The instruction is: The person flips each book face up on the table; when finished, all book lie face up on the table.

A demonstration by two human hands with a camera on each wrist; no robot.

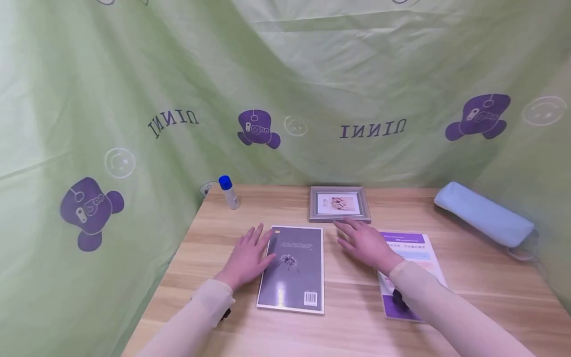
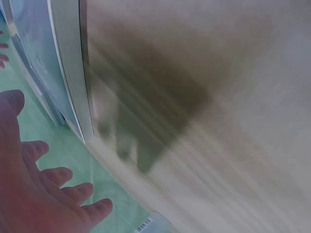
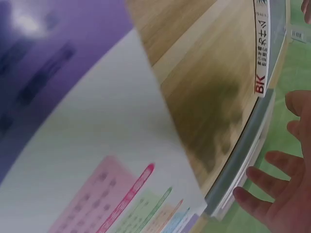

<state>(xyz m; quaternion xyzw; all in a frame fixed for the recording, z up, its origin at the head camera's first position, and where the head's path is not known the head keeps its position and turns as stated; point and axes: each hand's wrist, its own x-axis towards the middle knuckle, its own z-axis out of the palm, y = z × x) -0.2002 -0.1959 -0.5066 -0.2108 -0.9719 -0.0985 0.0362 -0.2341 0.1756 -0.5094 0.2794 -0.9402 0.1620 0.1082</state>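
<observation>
Before a hanging green fabric curtain (image 1: 285, 59) I have a pale wood-grain table (image 1: 357, 332) bearing a dark-grey, spider-printed rectangular book (image 1: 292, 285), a purple-and-white paper book (image 1: 414, 249) to its right, a light-blue oblong pouch (image 1: 484, 214) farther right and a silver-grey rectangular picture frame (image 1: 339, 204) lying at the back. I see the left hand (image 1: 247, 255) spread wide and holding nothing at the dark-grey book's left edge, touching or not I cannot tell, and the right hand (image 1: 367, 244), equally spread and unladen, over the gap between the books, fingertips near the frame. A whitish, blue-capped cylindrical bottle (image 1: 230, 194) stands back left.
</observation>
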